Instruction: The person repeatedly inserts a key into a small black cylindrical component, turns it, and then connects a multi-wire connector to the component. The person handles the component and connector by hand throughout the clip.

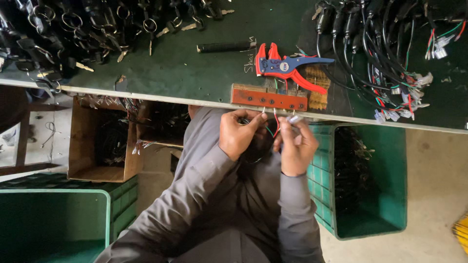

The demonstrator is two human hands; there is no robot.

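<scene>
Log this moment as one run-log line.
left hand: pinches thin wires | right hand: holds small white connector | red block, wire stripper on bench

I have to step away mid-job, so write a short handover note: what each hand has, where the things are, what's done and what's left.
Left hand: pinching thin wires at the bench edge.
Right hand: holding a small white connector on those wires.
Red block sits just above both hands; the red-and-blue stripping tool lies behind it, untouched.
Done: finished harnesses piled to the right.
Left: this piece is still in hand; green crate holds more parts.
</scene>
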